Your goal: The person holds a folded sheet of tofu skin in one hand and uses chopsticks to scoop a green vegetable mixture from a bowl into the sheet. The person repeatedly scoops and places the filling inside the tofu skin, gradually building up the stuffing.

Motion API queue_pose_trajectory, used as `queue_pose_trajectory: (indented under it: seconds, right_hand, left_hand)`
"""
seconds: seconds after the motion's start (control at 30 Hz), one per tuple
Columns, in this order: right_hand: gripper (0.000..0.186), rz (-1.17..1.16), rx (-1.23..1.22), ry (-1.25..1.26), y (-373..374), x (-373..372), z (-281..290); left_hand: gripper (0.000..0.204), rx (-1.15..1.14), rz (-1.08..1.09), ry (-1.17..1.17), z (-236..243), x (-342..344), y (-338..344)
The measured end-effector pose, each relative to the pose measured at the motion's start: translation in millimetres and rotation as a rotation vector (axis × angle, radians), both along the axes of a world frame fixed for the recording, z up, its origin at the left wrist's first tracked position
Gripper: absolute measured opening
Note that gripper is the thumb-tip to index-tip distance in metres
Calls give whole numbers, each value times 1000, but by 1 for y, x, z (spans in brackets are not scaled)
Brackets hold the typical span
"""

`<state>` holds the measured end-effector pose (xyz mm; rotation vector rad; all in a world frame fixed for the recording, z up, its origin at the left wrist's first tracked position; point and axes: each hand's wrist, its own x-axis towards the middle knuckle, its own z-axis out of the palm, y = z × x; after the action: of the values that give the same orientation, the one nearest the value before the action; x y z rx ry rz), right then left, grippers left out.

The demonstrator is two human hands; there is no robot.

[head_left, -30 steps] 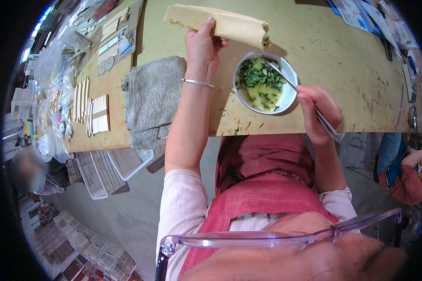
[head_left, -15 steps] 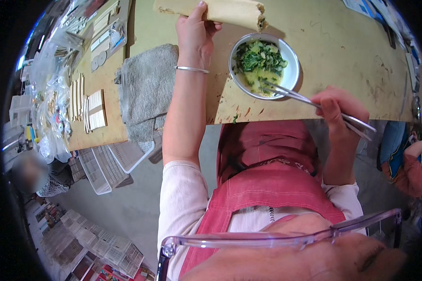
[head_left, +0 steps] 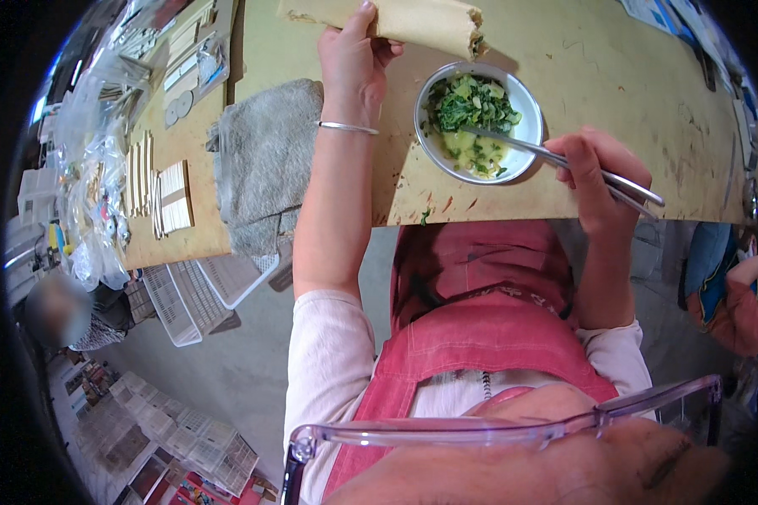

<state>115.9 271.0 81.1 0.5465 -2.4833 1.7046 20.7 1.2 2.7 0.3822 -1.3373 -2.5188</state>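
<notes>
Round white enamel-looking bowl (head_left: 527, 124) of chopped green leaves (head_left: 472, 103), at one o'clock: presumably light, best held by its rim. Pale-tan rolled flatbread (head_left: 425, 25), at the bowl's eleven o'clock: probably soft, tearable; left hand's grip (head_left: 350, 66) pinches it. Slim silver metal chopsticks (head_left: 522, 144), entering near four o'clock: likely stiff, slippery; right hand's grip (head_left: 600, 174) closes round them.

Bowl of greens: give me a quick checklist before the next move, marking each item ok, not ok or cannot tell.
1. Left hand holding the rolled wrap: ok.
2. Right hand holding the metal chopsticks: ok.
3. White bowl upright on the table: ok.
4. Chopsticks reaching inside the rim, to the chopped greens: ok.
5. Food pinched between the tips: cannot tell.
6. Near table edge free of scraps: not ok, a green scrap lies there.
</notes>
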Motion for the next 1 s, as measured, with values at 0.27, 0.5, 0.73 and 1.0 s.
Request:
queue_pose_trajectory:
  seconds: [0.27,0.5,0.73,1.0]
  right_hand:
    - [15,244,229,415,-1,-12,-13]
    - [10,46,56,369,12,-8,-1]
    - [9,105,86,301,-4,-12,-10]
    - [3,64,73,305,-6,-13,-18]
  left_hand:
    - [17,11,-57,-5,-14,-24,-8]
    - [17,25,-65,-5,-11,-21,-5]
    - [15,14,-45,-2,-5,-19,-2]
    - [17,24,-75,-25,-17,-11,-6]
